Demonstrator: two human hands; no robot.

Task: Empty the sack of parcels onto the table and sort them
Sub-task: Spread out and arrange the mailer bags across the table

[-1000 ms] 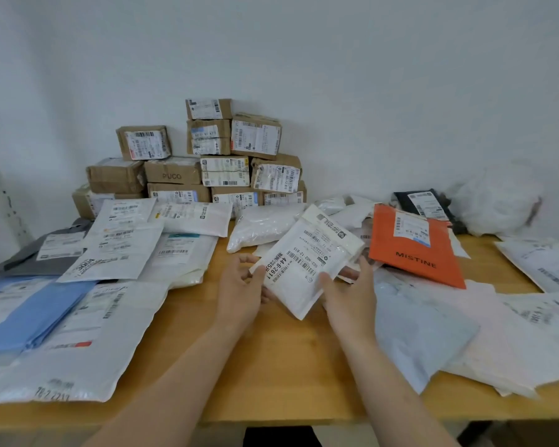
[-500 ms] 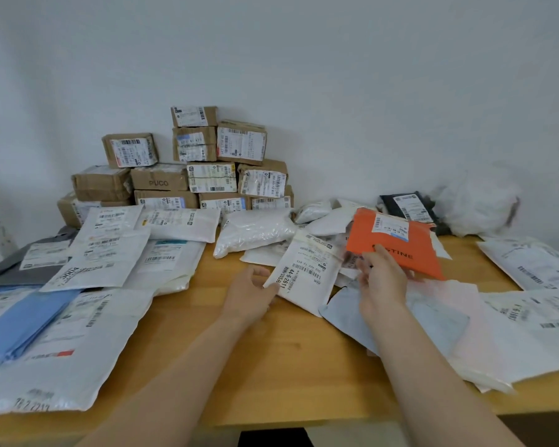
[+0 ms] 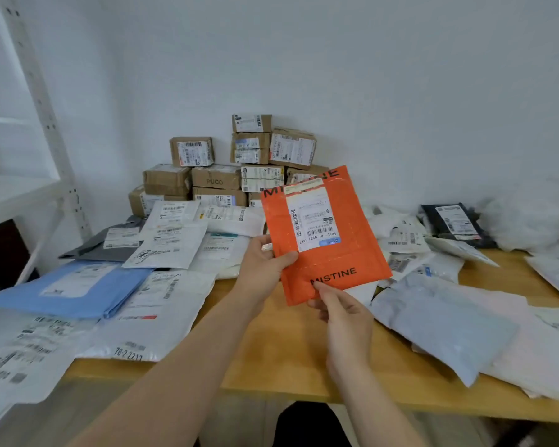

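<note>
I hold an orange MISTINE mailer (image 3: 349, 253) upright above the wooden table (image 3: 291, 346), its white shipping label facing me. My left hand (image 3: 262, 266) pinches its left edge, thumb on the front. My right hand (image 3: 342, 314) pinches its bottom edge. Brown cardboard boxes (image 3: 239, 169) are stacked against the wall behind it. Flat white mailers (image 3: 175, 240) and a blue one (image 3: 75, 288) lie spread on the left. A loose heap of white and grey mailers (image 3: 442, 321) covers the right side.
A white metal shelf unit (image 3: 46, 124) stands at the far left. A dark mailer (image 3: 455, 224) and a crumpled white sack (image 3: 530, 221) lie at the back right. Bare wood shows in the middle in front of me.
I put the white labelled mailer down, my right hand took the orange mailer from the heap, and both hands lifted it upright in front of the boxes. My view has swung left.
</note>
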